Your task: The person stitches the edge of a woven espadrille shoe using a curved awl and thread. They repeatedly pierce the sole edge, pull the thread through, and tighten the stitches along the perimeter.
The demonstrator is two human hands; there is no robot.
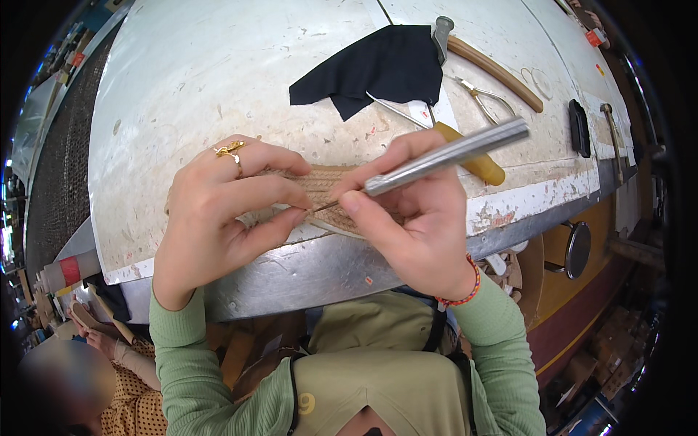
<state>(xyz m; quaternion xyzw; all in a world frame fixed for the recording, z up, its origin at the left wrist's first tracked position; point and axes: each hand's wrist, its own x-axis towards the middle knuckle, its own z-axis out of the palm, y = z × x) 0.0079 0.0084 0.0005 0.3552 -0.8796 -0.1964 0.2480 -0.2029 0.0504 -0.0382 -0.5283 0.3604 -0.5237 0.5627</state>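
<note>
A tan woven piece with a pale edge lies under both hands near the table's front edge. My right hand grips a slim tool with a silver metal handle; its thin dark tip points left, toward my other fingers. My left hand, wearing a gold ring, is closed in a pinch of thumb and forefinger beside that tip. What lies between those fingertips is too small to make out. The left hand's other fingers curl over the woven piece and hide part of it.
Beyond my hands lie black cloth, a wooden-handled hammer, metal pliers and a yellow-handled tool. A black object and another hammer are at the right. A metal strip edges the table. Another person sits lower left.
</note>
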